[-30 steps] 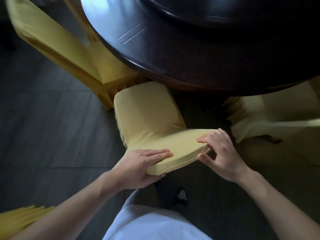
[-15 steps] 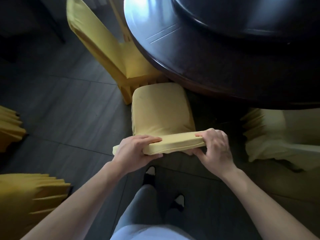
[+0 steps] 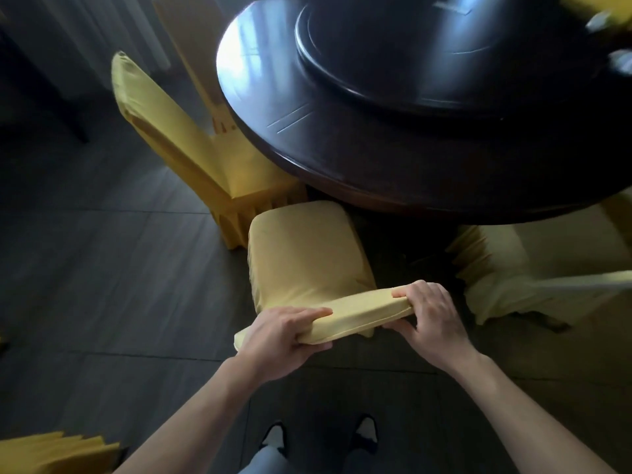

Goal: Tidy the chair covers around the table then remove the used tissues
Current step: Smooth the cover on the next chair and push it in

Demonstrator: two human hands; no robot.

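Both hands are clamping the near chair's top rail through its yellow chair cover, left hand and right hand spaced along its left-right axis, seat lying beyond toward the table.

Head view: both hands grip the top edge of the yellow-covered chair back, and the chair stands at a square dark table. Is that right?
Not quite. The head view shows the table is round, not square. The rest holds: the left hand and the right hand both grip the top edge of the yellow-covered chair back, fingers curled over it.
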